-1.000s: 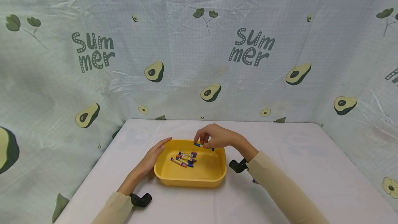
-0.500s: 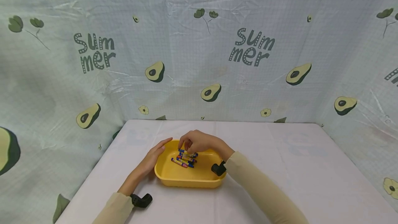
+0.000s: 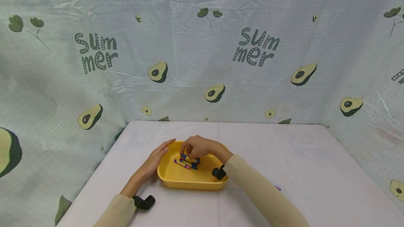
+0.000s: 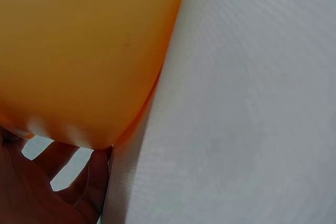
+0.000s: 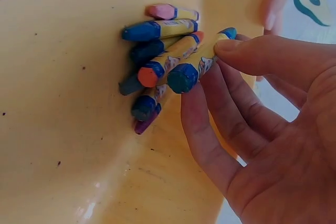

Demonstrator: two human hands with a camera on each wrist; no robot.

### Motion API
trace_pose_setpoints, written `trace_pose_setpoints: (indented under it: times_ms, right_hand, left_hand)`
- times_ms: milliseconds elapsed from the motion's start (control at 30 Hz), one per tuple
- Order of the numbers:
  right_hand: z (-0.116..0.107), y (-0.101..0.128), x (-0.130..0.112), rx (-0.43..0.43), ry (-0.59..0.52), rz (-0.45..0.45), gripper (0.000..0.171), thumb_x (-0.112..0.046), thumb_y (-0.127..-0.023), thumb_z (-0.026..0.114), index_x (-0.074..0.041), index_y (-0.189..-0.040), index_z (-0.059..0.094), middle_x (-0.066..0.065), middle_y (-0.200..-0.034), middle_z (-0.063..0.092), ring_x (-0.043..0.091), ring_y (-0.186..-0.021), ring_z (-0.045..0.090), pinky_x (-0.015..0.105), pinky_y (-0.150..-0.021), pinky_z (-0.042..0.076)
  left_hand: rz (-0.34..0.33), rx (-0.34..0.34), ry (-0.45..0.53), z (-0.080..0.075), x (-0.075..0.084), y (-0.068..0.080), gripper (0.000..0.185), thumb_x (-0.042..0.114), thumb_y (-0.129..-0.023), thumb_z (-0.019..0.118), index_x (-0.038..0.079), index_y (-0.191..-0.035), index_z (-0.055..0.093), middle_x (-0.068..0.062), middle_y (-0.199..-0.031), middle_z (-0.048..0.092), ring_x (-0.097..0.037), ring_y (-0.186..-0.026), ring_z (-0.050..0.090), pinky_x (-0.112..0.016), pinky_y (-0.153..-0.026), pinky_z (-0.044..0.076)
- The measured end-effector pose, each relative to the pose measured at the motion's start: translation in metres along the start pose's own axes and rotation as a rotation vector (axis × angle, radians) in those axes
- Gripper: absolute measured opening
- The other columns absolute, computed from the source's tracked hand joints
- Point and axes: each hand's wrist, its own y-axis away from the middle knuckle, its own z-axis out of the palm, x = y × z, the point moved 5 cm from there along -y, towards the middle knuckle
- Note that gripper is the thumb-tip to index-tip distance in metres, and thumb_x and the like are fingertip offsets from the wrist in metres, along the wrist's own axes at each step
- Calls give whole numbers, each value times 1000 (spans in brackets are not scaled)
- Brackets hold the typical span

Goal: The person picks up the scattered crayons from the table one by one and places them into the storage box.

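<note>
In the head view, a yellow plastic tray (image 3: 192,184) stands on the table with a pile of wax crayons in it. My left hand (image 3: 155,158) rests at its left rim, and in the left wrist view the fingers (image 4: 94,184) touch the tray's outer wall. My right hand (image 3: 199,146) is over the pile. Between thumb and fingers it pinches a teal crayon (image 5: 202,61) with a yellow wrapper. Below it lie an orange crayon (image 5: 168,61), a blue crayon (image 5: 157,30), a pink crayon (image 5: 170,11) and several darker ones, partly overlapped.
A small purple-tipped piece (image 3: 277,187) shows on the white table beside my right sleeve, which hides the rest of it. A printed curtain (image 3: 189,45) with avocados hangs behind and around the table (image 3: 315,171).
My right hand has moved left and down with the crayon, from the tray's back right to the pile. My left hand stays at the rim.
</note>
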Motion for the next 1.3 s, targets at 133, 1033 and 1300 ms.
trace_pose_setpoints:
  times_ms: [133,1033,1300]
  right_hand:
    - [2,-2,3,-6,-2,5,31,1,-90,68,-11,-119,74,0,-88,68,8,-67,54,17,-60,47]
    - [-16,26,8,0,-92,-26,29,-3,-94,70,-6,-122,73,2,-94,72,29,-85,73,27,-70,62]
    - [-35,60,16,53,-58,-56,28,-4,-93,72,-5,-121,73,6,-98,73,12,-78,64,22,-69,58]
  left_hand:
    - [7,-2,-2,0,0,-1,50,28,-114,24,18,-162,34,-15,-170,30,-40,-156,30,-59,-128,24]
    - [-5,6,11,1,1,-2,49,28,-114,25,18,-162,34,-15,-170,29,-39,-157,28,-59,-128,23]
    - [-7,14,30,2,3,-2,49,26,-114,25,17,-162,34,-15,-170,28,-39,-157,28,-58,-129,21]
